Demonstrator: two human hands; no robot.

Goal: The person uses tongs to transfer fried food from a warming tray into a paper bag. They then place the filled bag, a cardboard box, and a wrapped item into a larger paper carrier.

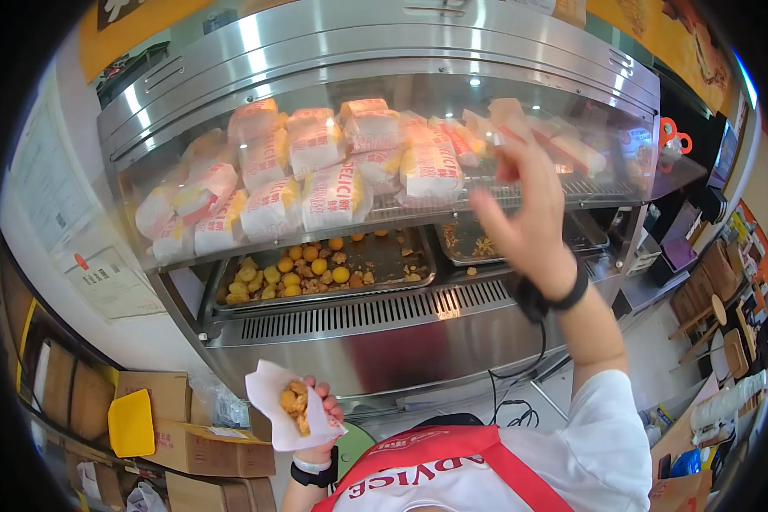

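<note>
My left hand [322, 418], low in front of the cabinet, is closed around a white paper bag [269, 408] whose open top shows browned food pieces [296, 404]. Raised before the glass front of a steel display cabinet [401, 350], my right hand [527, 213] has its thumb and fingers apart and nothing visible between them. Behind the glass, wrapped burgers [316, 141] are stacked on the upper shelf. Below them a metal tray [392, 290] holds round yellow balls [340, 275] and brown pieces. A second tray [461, 258] with crumbs lies to its right.
Cardboard boxes [222, 448] and a yellow plastic piece [131, 424] stand at the lower left. A black cable [520, 414] runs below the cabinet. Orange-handled scissors [676, 136] hang at the cabinet's right end. Wooden stools [710, 311] are farther right.
</note>
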